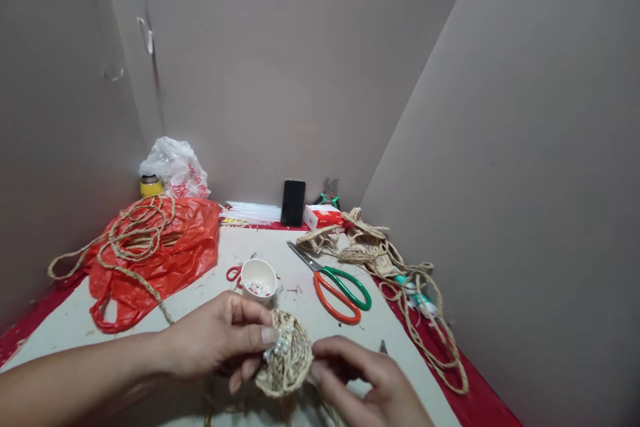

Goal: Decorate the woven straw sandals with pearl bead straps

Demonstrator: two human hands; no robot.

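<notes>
My left hand [225,333] grips a round woven straw piece [295,360] by its left side, thumb on the face and fingers behind. White pearl beads [281,341] cluster on that face beside my thumb. At the piece's right edge my right hand [360,377] is closed in a pinch, its fingertips close against the rim; whatever lies between them is too small to make out. Just beyond stands a white paper cup [259,280] with loose beads inside. Scissors [340,290] with one green and one orange handle lie open behind my right hand.
Braided straw cord [140,233] lies over a red plastic bag [185,247] at left. More straw braid [370,247] heaps at right. A dark phone [293,203], a red-and-white box [324,217] and green-handled pliers [330,193] stand at the back. Grey panels [280,93] enclose the table.
</notes>
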